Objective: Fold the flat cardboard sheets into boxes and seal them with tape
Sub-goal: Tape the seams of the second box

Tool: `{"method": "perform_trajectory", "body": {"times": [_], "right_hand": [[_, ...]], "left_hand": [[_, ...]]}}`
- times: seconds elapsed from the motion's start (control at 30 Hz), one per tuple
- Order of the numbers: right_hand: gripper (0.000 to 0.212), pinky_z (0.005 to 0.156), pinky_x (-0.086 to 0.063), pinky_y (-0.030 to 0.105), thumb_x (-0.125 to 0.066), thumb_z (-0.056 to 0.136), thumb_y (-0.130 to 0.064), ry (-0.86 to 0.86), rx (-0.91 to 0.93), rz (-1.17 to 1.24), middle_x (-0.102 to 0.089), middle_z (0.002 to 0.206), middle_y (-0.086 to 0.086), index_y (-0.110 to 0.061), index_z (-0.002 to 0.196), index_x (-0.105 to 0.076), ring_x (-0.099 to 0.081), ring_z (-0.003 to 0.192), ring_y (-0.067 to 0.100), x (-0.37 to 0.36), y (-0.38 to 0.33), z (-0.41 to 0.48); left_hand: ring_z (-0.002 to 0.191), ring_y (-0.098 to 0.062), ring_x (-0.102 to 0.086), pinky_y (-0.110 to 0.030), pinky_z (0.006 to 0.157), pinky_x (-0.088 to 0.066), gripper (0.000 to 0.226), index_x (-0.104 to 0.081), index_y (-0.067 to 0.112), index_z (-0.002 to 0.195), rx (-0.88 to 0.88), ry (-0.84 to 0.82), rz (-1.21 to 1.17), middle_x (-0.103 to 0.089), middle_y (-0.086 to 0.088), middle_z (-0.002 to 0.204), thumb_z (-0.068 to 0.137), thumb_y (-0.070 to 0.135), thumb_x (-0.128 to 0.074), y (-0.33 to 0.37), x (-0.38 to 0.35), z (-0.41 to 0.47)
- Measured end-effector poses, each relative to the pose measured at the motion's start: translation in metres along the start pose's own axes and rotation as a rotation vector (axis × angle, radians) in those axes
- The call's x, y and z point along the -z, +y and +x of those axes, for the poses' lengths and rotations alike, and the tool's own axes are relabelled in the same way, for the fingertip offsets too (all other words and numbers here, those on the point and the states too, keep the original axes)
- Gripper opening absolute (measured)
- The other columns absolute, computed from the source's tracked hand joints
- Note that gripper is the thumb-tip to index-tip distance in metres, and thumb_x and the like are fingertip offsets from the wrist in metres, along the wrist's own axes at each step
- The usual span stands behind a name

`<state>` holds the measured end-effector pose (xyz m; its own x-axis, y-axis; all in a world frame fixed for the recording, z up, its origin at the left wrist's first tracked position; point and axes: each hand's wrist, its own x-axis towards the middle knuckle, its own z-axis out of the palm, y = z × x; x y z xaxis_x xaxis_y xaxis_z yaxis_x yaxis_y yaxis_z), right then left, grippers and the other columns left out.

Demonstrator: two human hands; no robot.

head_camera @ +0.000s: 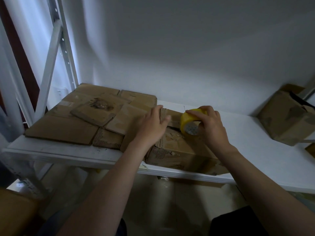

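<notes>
Left hand: the left hand point(150, 124) lies palm-down with fingers straight on the top flaps of the worn brown cardboard box point(177, 150), apparently pressing them shut so they cannot spring up while tape goes on.
Right hand: the right hand point(210, 124) has fingers curled over the yellow roll of tape point(188, 122), holding it on edge against the box top, at the far end of the flap seam.
Box: it sits at the front edge of the white shelf board point(255, 150), its near corner slightly overhanging, close to the person where both arms reach it easily.
Seam: no tape strip can be made out on it; sealing looks about to begin.
Supply: the stack of flat brown cardboard sheets point(71, 120) lies just left of the box, partly under the left hand's side, ready for later folding.
Set aside: a second brown cardboard box point(286, 120) stands well apart at the right end, tilted, probably moved out of the working area.
Frame: a grey metal upright point(66, 48) rises behind the sheets.
</notes>
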<state>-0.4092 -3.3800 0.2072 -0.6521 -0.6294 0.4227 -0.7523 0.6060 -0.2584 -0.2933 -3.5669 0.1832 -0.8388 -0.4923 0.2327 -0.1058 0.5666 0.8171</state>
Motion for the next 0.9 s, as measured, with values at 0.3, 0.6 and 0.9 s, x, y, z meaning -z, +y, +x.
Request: {"method": "perform_trajectory", "body": {"times": [0.3, 0.6, 0.9], "right_hand": [[0.068, 0.088, -0.051, 0.020, -0.065, 0.093, -0.004, 0.016, -0.008, 0.521, -0.052, 0.125, -0.015, -0.044, 0.145, -0.043, -0.053, 0.106, -0.001, -0.008, 0.058, 0.004], [0.057, 0.066, -0.048, 0.017, -0.065, 0.082, 0.014, -0.020, 0.293, 0.675, -0.056, 0.112, 0.006, -0.023, 0.125, -0.069, -0.057, 0.106, 0.014, 0.012, 0.059, 0.045], [0.060, 0.078, -0.041, 0.008, -0.065, 0.088, 0.002, -0.130, 0.409, 0.481, -0.050, 0.116, 0.001, -0.037, 0.133, -0.063, -0.049, 0.104, 0.012, 0.015, 0.066, 0.055]], "left_hand": [[0.155, -0.016, 0.011, -0.062, 0.122, -0.013, 0.092, 0.004, 0.033, 0.160, 0.093, -0.297, 0.307, 0.005, 0.006, 0.170, 0.093, 0.068, -0.050, -0.017, -0.020, 0.000], [0.154, -0.024, -0.012, -0.059, 0.119, -0.025, 0.089, -0.004, 0.032, 0.161, 0.068, -0.219, 0.417, -0.012, 0.003, 0.168, 0.092, 0.070, -0.047, -0.019, -0.027, 0.006], [0.152, -0.027, -0.012, -0.060, 0.118, -0.024, 0.087, 0.001, 0.031, 0.161, 0.118, -0.293, 0.635, -0.004, 0.008, 0.168, 0.090, 0.076, -0.022, -0.017, -0.029, 0.008]]}}
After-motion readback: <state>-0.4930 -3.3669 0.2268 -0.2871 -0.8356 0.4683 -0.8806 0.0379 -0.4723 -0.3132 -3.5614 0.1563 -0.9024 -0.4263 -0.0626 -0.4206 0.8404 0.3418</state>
